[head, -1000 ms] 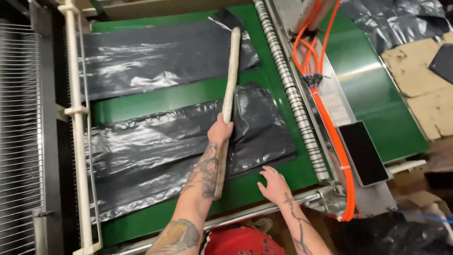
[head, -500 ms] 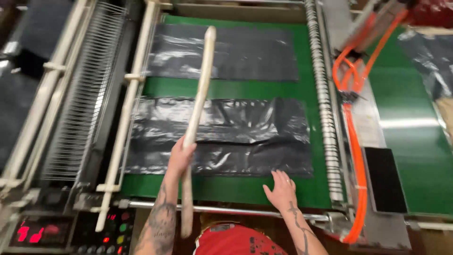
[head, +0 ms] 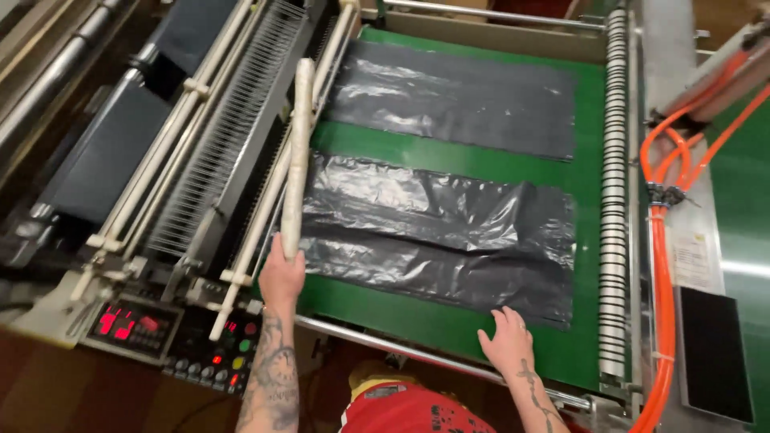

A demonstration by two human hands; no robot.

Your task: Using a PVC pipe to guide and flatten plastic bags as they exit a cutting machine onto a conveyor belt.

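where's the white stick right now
In the head view the white stick is gripped at its lower end by the left hand, running up along the left edge of the green belt, beside the nearer black plastic sheet.

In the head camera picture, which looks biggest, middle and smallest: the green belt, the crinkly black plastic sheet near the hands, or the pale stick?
1. Green belt, the biggest: both black sheets lie on it.
2. Crinkly black plastic sheet, touched by the right hand.
3. Pale stick, long but thin, held in the left hand.

Blk bags (head: 437, 228), green belt (head: 449, 156), prob. whitish stick (head: 297, 152)
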